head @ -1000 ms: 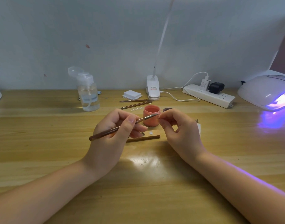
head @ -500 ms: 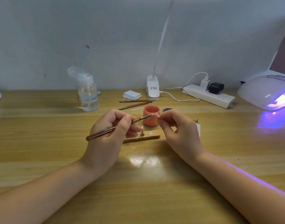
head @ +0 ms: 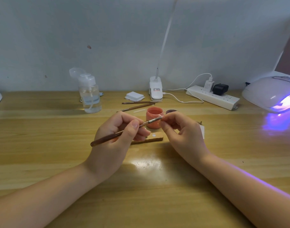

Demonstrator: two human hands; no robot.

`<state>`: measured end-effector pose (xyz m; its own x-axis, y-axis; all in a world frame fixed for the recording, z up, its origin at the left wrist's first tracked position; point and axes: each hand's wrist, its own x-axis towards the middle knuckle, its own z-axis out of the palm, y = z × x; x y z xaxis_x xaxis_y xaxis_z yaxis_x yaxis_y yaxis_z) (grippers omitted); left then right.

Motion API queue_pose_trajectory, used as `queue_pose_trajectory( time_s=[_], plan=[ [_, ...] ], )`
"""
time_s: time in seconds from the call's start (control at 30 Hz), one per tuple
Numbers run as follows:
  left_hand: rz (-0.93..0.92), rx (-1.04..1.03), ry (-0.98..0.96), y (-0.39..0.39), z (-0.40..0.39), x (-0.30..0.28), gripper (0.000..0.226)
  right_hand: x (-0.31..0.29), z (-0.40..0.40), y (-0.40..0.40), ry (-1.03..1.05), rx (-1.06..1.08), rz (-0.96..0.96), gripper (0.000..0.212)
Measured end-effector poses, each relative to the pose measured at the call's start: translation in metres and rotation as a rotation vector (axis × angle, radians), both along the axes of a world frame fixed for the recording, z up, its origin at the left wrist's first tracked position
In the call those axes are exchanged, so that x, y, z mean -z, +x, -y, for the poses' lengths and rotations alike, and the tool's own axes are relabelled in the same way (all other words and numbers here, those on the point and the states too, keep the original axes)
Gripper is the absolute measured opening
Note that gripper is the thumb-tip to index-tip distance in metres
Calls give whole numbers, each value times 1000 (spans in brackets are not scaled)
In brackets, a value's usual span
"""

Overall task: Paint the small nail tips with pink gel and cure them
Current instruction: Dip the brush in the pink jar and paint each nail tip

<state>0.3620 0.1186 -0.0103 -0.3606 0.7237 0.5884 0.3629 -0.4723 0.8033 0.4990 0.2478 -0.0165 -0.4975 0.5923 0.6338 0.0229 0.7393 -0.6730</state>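
Observation:
My left hand (head: 118, 137) grips a brown-handled brush (head: 108, 137) like a pen, its bristles touching a small clear nail tip (head: 163, 118) pinched between the thumb and fingers of my right hand (head: 182, 134). Just behind the brush tip stands an open pot of pink gel (head: 154, 118). A small wooden holder block (head: 155, 137) with a white dot lies on the table between my hands. At the far right a white curing lamp (head: 271, 92) glows purple.
On the wooden table (head: 42, 145) stand a clear pump bottle (head: 90, 94), a stack of white pads (head: 134, 96), two spare brushes (head: 137, 105), a clip lamp base (head: 155, 88) and a power strip (head: 211, 99) with plugs. A dark lid (head: 171, 111) lies behind my right hand.
The brush stroked back and forth slightly on the nail tip; my left hand shifted a little left and back. My right hand stays in place.

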Motion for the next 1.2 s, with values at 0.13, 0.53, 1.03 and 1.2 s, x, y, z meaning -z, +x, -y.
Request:
queue_pose_trajectory(
  time_s=[0.13, 0.53, 1.03, 1.2],
  plan=[
    [15, -86, -17, -2, -1, 1, 17, 1, -1, 1, -18, 1, 0, 12],
    [20, -70, 6, -3, -1, 0, 18, 1, -3, 1, -50, -42, 37, 11],
    [16, -50, -19, -2, -2, 0, 17, 1, -1, 1, -56, -42, 22, 11],
    [37, -82, 5, -4, 0, -2, 17, 1, -2, 2, -47, -26, 34, 11]
  ],
)
